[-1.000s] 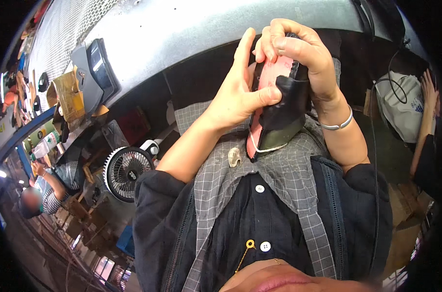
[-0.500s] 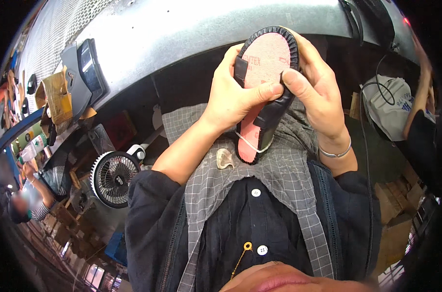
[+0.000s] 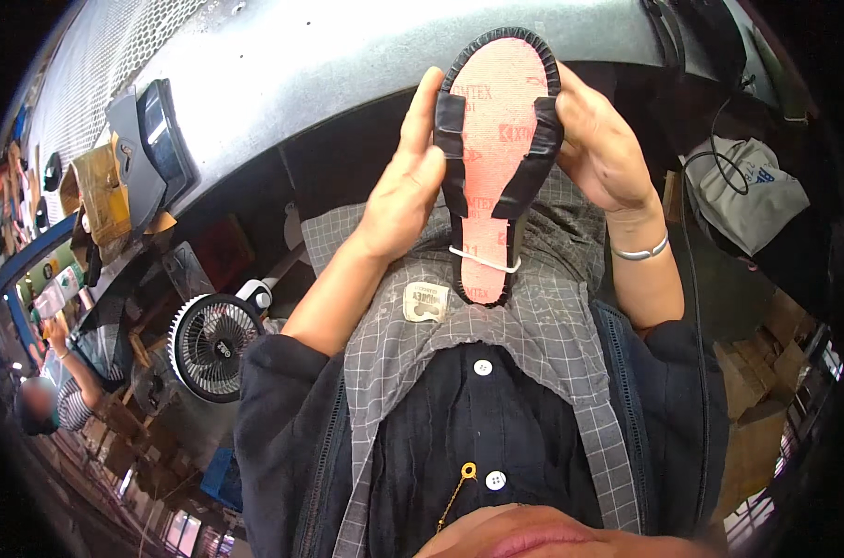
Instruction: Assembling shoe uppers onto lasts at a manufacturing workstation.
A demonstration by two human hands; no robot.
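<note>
An unsoled shoe [image 3: 501, 121] is held up before my chest, its underside facing me and its toe pointing away. The pink insole board [image 3: 496, 84] shows, with pleated black material folded over its rim and wider black flaps on both sides. Round the narrow heel part runs a white cord [image 3: 482, 259]. My left hand [image 3: 398, 200] lies along the shoe's left side, thumb and fingers against the black edge. On the right side my right hand [image 3: 603, 139] cups the shoe, its fingertips hidden behind it. The heel end rests near my grey checked apron [image 3: 394, 325].
Beyond the shoe curves a metal worktable [image 3: 347, 65]. A phone [image 3: 168, 130] on a stand and a brown cardboard box [image 3: 104, 191] sit at its left. A small fan [image 3: 215, 349] is at lower left, a pale bag [image 3: 747, 191] at right. Another person [image 3: 73, 400] works far left.
Both thumbs have come off the insole, and my hands have moved apart to the shoe's sides. The shoe has risen slightly and straightened, showing more of the pink board.
</note>
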